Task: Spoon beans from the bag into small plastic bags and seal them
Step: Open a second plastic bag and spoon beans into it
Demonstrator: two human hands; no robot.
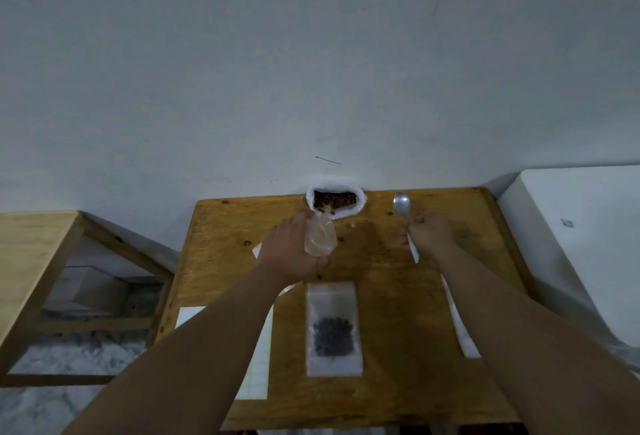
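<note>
Bean bag (335,201), open, at far edge of desk (398,382); empty small plastic bag (320,238) gripped by left hand (292,251) just before it; spoon (402,205), bowl empty, gripped by right hand (431,235); filled bag (333,329) flat mid-desk, seal unclear; this filling apparently not yet begun; paper sheets (258,348) near left edge, not obstructing.

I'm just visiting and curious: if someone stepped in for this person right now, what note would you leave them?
Left hand: grips a small clear plastic bag, apparently empty, near the open white bag of brown beans at the wooden table's far edge.
Right hand: holds the metal spoon, bowl empty.
Done: one small bag with dark beans lies near the front; seal unclear.
Left: spoon beans into the held bag, seal it.
</note>
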